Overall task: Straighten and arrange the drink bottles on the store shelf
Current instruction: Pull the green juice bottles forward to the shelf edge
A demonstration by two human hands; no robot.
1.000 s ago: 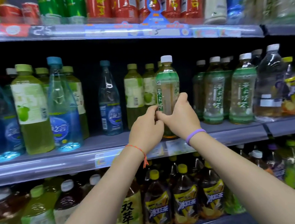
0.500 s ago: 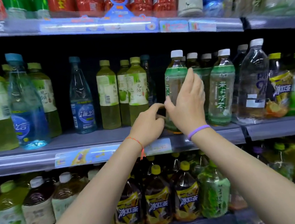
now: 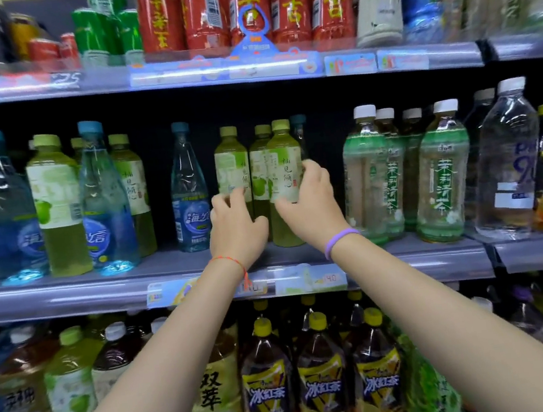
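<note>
Half a second ago both hands were at the white-capped jasmine tea bottle with the green label (image 3: 366, 173); now they have shifted left to the cluster of yellow-green juice bottles with pale apple labels. The right hand (image 3: 311, 207), with a purple band on the wrist, curls its fingers and thumb round the front yellow-green plastic bottle with the olive cap (image 3: 284, 170), gripping it at label height. The left hand (image 3: 236, 225), with a thin red string on the wrist, has its fingers curled in front of the neighbouring yellow-green bottle (image 3: 231, 162); whether it actually grips that bottle cannot be told. The held bottle stands upright on the grey middle shelf (image 3: 68, 292), its long axis vertical, cap up, its label with dark characters turned outward. A blue-capped clear water bottle (image 3: 189, 195) stands just to the left, the jasmine tea bottles to the right.
</note>
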